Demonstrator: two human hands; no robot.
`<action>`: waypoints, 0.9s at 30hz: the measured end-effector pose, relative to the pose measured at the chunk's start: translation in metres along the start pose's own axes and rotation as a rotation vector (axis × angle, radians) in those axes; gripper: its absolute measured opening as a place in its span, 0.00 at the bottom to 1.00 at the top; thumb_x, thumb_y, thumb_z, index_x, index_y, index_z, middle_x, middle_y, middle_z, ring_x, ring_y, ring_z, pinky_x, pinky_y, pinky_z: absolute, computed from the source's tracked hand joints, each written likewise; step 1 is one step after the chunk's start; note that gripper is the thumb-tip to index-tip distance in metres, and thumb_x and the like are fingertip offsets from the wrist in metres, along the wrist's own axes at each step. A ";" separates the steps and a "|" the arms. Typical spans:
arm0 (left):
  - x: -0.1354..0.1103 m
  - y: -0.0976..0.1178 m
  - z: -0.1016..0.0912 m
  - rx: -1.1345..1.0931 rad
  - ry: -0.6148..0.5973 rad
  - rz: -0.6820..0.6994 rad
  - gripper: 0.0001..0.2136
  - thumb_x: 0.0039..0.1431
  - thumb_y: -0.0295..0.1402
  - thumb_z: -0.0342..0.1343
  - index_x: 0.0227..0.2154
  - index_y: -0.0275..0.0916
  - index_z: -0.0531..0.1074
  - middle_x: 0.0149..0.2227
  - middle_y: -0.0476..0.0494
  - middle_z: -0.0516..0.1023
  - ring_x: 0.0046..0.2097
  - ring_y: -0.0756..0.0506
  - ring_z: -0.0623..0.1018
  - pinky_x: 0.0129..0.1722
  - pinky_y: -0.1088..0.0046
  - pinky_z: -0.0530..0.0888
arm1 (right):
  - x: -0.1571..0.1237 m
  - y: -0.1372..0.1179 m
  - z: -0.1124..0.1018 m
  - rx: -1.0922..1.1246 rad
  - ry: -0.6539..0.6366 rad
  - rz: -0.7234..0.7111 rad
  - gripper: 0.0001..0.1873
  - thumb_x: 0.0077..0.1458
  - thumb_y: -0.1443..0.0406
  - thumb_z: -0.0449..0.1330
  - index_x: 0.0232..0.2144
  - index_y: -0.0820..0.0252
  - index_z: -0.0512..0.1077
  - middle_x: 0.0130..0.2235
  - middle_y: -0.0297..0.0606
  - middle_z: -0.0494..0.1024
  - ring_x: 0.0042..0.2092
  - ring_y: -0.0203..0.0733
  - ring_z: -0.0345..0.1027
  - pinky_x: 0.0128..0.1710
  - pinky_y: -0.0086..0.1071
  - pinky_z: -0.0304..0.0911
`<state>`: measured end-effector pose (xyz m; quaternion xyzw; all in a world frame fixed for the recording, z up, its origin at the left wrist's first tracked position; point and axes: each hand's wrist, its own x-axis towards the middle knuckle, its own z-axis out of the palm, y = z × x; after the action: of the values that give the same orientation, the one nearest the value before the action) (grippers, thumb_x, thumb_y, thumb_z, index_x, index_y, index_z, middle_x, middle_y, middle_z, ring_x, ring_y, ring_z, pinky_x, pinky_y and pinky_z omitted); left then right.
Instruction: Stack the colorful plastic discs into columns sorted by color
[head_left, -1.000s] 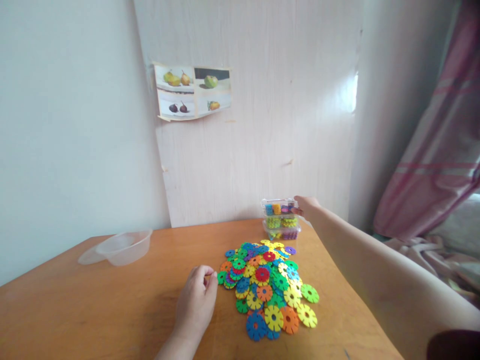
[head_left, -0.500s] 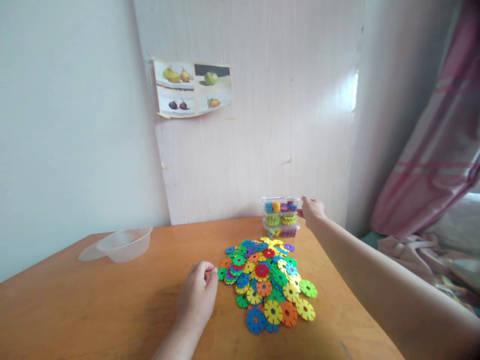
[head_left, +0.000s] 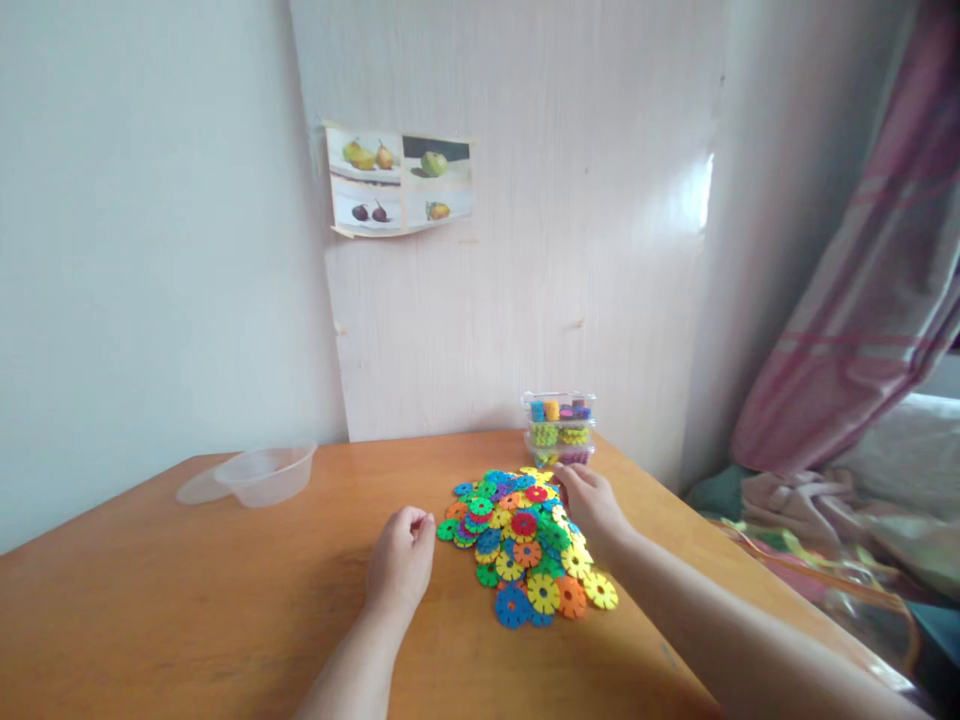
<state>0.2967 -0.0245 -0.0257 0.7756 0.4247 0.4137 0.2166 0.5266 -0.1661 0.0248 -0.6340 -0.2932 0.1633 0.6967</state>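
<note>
A heap of flat, notched plastic discs (head_left: 526, 553) in several bright colours lies on the wooden table. Left of the heap, my left hand (head_left: 403, 560) is closed, its fingers curled and thumb against the index finger; no disc shows in it. My right hand (head_left: 596, 505) reaches over the heap's far right side, fingers stretched towards the yellow discs at the back. Its thumb and fingertips are partly hidden, and I see no disc held. Just behind it stand stacked clear plastic boxes (head_left: 559, 422) holding coloured discs.
A translucent plastic bowl (head_left: 266, 480) sits at the table's back left, a lid (head_left: 201, 486) beside it. The wooden table (head_left: 225, 610) meets a pale board (head_left: 450, 340) with fruit pictures (head_left: 401, 185). On the right are a pink curtain (head_left: 832, 350) and piled cloth (head_left: 795, 500).
My right hand has come back from beside the clear boxes, down and left to the disc heap. My left hand stays nearly where it was. The view has shifted slightly.
</note>
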 end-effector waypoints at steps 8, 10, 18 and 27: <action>0.004 -0.008 0.000 -0.089 0.057 -0.134 0.12 0.57 0.42 0.48 0.26 0.42 0.69 0.26 0.48 0.76 0.31 0.45 0.75 0.31 0.72 0.66 | -0.107 -0.003 0.045 -0.750 -0.491 -0.421 0.22 0.60 0.54 0.51 0.18 0.58 0.62 0.20 0.30 0.67 0.23 0.33 0.56 0.24 0.30 0.44; 0.005 -0.011 0.001 -0.108 0.067 -0.149 0.12 0.57 0.43 0.48 0.27 0.41 0.69 0.26 0.48 0.76 0.31 0.46 0.75 0.30 0.73 0.67 | -0.126 0.001 0.050 -0.917 -0.554 -0.501 0.21 0.60 0.55 0.51 0.19 0.58 0.66 0.22 0.33 0.74 0.25 0.35 0.61 0.25 0.32 0.43; 0.009 -0.019 0.010 -0.132 0.088 -0.207 0.11 0.57 0.42 0.48 0.29 0.41 0.70 0.26 0.46 0.77 0.31 0.47 0.76 0.29 0.74 0.66 | -0.143 0.008 0.054 -1.112 -0.592 -0.634 0.19 0.63 0.57 0.51 0.26 0.57 0.74 0.31 0.38 0.81 0.31 0.38 0.72 0.28 0.31 0.49; 0.008 -0.017 0.011 -0.126 0.098 -0.205 0.10 0.57 0.40 0.50 0.27 0.41 0.71 0.27 0.47 0.77 0.33 0.47 0.76 0.31 0.75 0.66 | -0.139 0.012 0.054 -1.071 -0.515 -0.631 0.20 0.64 0.58 0.50 0.24 0.57 0.71 0.30 0.37 0.80 0.32 0.37 0.70 0.29 0.31 0.47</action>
<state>0.3000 -0.0082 -0.0403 0.6919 0.4850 0.4527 0.2849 0.3878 -0.2055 -0.0137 -0.7169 -0.6616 -0.0700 0.2083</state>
